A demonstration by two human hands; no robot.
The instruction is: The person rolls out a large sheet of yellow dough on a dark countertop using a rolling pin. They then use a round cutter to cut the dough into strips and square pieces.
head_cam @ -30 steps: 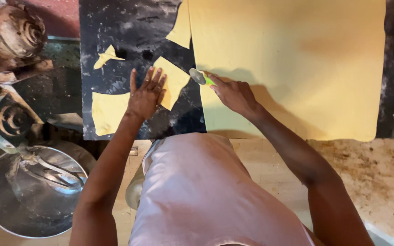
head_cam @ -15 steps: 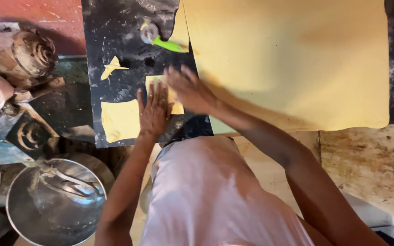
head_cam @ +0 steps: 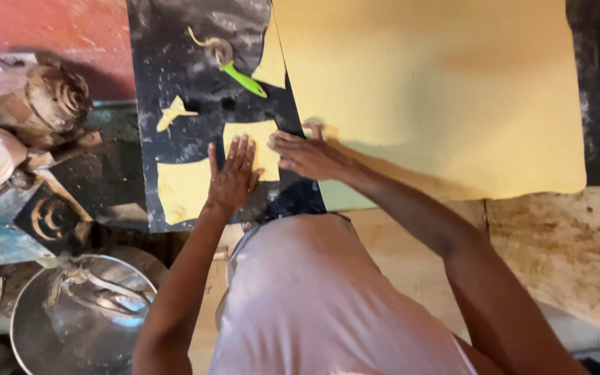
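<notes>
Left fingers (head_cam: 239, 154): spread flat, gripping nothing, pressing on a small dough square (head_cam: 267, 147) that lies on the dark board (head_cam: 168, 69).
Left hand (head_cam: 232, 182): palm down, wrist running toward 7 o'clock.
Right fingers (head_cam: 287, 147): lying open and flat, holding nothing, tips touching the same dough square from its 3 o'clock side.
Right hand (head_cam: 312, 157): resting at the lower left corner of the large dough sheet (head_cam: 432, 90), forearm leading off toward 4 o'clock.
Second dough piece (head_cam: 183, 189): at 9 o'clock of the left hand, just beside it (flat on the board).
Dough scrap (head_cam: 173, 112): at 11 o'clock of the left hand, apart from it.
Green-handled cutter wheel (head_cam: 237, 73): at 12 o'clock of the hands, lying free on the board.
Metal bowl (head_cam: 81, 316): at 7 o'clock, well apart.
Tabletop (head_cam: 564, 243): speckled stone at 4 o'clock.
</notes>
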